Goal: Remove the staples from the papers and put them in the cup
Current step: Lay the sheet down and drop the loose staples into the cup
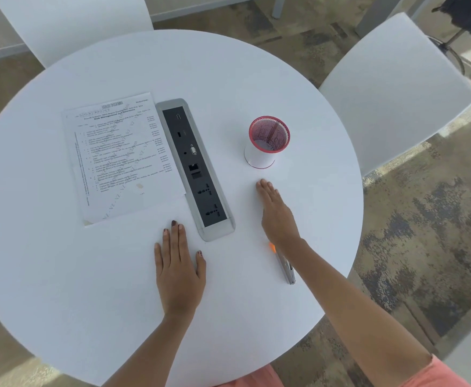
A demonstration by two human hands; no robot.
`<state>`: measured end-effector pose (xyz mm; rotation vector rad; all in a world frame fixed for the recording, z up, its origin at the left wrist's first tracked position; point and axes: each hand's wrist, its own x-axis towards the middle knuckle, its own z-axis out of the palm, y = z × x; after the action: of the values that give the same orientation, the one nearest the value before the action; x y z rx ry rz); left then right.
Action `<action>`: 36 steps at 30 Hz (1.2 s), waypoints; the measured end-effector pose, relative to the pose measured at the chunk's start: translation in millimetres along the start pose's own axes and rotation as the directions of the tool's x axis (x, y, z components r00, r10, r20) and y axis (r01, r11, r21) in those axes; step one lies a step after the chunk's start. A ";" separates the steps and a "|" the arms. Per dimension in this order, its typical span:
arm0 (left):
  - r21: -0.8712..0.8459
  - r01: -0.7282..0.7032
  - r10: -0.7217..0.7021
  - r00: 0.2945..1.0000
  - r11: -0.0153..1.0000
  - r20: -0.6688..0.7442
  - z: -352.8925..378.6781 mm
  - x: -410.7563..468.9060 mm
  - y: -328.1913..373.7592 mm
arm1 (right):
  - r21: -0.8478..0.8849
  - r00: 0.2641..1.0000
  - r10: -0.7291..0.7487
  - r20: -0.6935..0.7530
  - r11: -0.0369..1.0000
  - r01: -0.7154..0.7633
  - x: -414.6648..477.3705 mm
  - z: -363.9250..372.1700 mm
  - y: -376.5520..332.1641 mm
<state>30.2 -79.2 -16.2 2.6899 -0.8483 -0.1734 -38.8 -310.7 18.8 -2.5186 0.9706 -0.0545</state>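
A printed stack of papers (119, 157) lies on the left half of the round white table (61, 275). A red mesh cup (267, 142) with a white wrap stands upright to the right of centre. My left hand (179, 270) rests flat on the table, fingers together, holding nothing, just below the papers' lower right corner. My right hand (277, 216) is stretched out flat, below the cup and apart from it, holding nothing. A metal staple remover (284, 263) with an orange tip lies on the table, partly hidden under my right wrist.
A grey and black socket panel (195, 169) is set into the table between the papers and the cup. White chairs stand at the back left (72, 26) and the right (396, 90). Patterned carpet surrounds the table.
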 end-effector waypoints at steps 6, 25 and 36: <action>0.003 -0.002 0.002 1.000 1.000 -0.001 -0.6 0.0 0.2 | 0.000 0.994 -0.076 -0.079 0.997 0.076 -25.5 -15.2 8.5; -0.011 -0.005 0.005 1.000 1.000 -0.012 -1.6 -0.1 1.5 | 0.370 0.929 0.352 -0.112 0.882 -0.290 -16.8 -16.5 -19.9; 0.003 -0.005 0.005 1.000 1.000 0.000 -0.9 0.4 0.4 | 0.039 0.970 0.043 -0.240 0.999 -0.035 -21.6 12.2 -40.3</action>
<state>30.5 -79.5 -15.2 2.6908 -0.8561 -0.1714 -27.3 -265.5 27.0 -2.5006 1.1018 -0.3698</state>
